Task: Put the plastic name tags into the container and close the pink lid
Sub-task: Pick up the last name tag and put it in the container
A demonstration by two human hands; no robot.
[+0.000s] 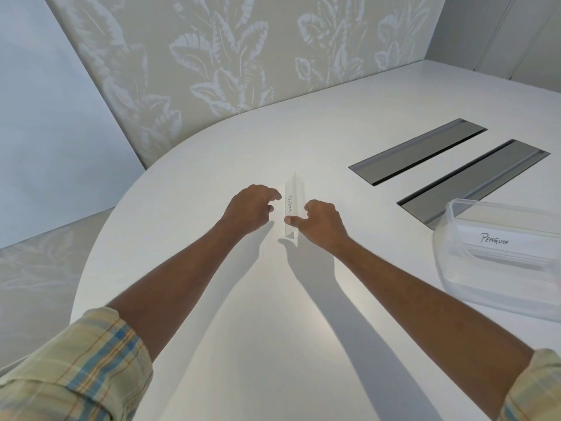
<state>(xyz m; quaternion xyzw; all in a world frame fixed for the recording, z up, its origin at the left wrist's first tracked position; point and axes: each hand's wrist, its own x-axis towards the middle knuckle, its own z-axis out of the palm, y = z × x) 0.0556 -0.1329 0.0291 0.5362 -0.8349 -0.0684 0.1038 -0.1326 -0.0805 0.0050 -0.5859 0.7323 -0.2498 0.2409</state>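
Note:
A white, tent-shaped plastic name tag (292, 205) with handwriting on its face stands on the white table (267, 314), straight ahead of me. My right hand (323, 221) pinches it, thumb on the near face and fingers behind the ridge. My left hand (249, 209) hovers just left of the tag with curled, spread fingers; I cannot tell if they touch it. At the right edge sits a clear plastic container (449, 268), open on top. Inside it lies another name tag (498, 243) reading "PENGUIN". No pink lid is in view.
Two long grey cable slots (419, 151) (473, 180) are set into the tabletop, beyond the container. The table's rounded edge curves along the left. A leaf-patterned wall panel (212, 71) stands behind the table.

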